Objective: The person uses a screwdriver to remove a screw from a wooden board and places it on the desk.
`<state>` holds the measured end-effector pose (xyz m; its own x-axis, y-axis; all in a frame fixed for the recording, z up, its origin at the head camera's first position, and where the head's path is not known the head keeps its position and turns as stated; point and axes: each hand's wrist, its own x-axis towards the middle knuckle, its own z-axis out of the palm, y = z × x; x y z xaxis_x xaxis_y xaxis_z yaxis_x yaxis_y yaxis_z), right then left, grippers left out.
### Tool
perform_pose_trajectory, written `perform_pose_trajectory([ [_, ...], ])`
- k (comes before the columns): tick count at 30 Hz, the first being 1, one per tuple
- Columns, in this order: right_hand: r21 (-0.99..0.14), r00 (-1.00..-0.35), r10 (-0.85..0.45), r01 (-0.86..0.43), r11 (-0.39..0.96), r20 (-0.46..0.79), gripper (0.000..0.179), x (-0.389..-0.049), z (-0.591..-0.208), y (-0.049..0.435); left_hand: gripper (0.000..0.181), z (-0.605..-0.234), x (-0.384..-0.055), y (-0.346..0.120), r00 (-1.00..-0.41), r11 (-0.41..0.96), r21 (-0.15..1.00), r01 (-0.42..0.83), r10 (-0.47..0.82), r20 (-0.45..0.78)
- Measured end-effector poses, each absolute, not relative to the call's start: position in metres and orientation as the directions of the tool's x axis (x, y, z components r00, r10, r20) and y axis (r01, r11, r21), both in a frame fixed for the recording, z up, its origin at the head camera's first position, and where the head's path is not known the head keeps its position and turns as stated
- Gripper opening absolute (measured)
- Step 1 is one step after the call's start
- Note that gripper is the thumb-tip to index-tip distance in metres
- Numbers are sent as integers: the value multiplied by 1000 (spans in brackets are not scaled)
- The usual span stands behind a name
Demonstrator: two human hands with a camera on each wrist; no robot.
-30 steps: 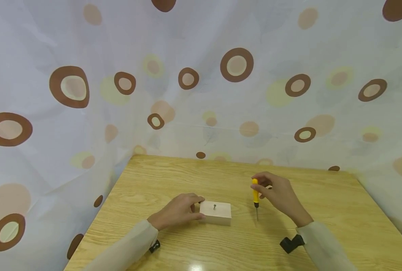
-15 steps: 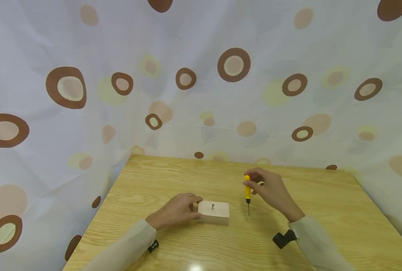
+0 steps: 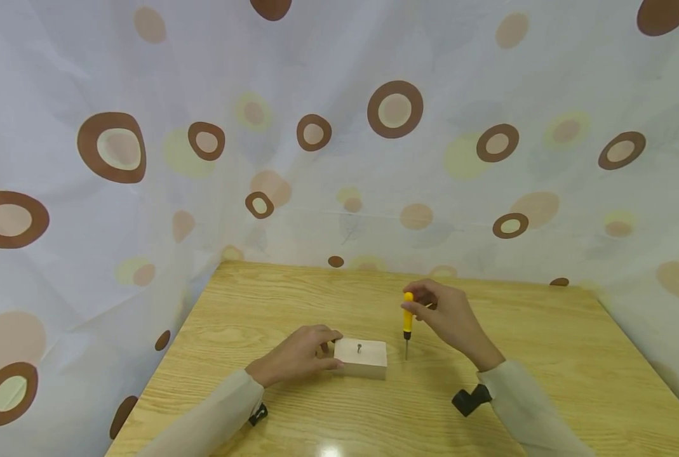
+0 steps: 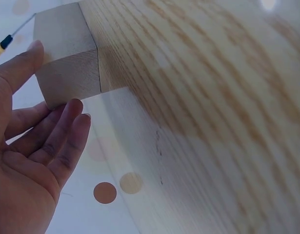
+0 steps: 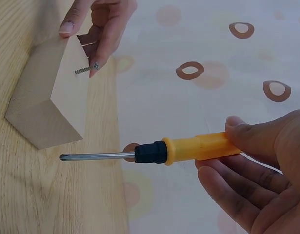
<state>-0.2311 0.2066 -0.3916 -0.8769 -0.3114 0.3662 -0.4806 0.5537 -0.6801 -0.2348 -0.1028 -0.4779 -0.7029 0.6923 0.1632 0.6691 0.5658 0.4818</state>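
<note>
A pale wooden block (image 3: 361, 368) lies on the table, and a screw (image 5: 85, 69) stands upright out of its top face. My left hand (image 3: 297, 357) grips the block's left end, thumb on the near side and fingers on the far side. In the right wrist view a screwdriver (image 5: 189, 148) shows its yellow handle, black collar and bare metal shaft. My right hand (image 3: 444, 317) pinches that handle between thumb and fingers, tip pointing down. The shaft hangs just to the right of the block, apart from the screw.
The wood-grain table (image 3: 248, 292) runs back to a white curtain (image 3: 339, 158) with brown and beige circles, which also closes off both sides. Black camera mounts sit at both wrists, the right mount (image 3: 470, 400) hanging low over the table.
My right hand has moved left with the screwdriver, bringing it closer to the block. The left hand keeps its grip, and the head view has shifted slightly.
</note>
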Motion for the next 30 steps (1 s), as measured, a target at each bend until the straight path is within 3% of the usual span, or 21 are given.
perform_pose_trajectory([
  [30, -665, -831, -337, -556, 498, 443, 24, -235, -382, 176, 59, -478, -237, -102, -706, 569, 495, 657, 695, 138],
])
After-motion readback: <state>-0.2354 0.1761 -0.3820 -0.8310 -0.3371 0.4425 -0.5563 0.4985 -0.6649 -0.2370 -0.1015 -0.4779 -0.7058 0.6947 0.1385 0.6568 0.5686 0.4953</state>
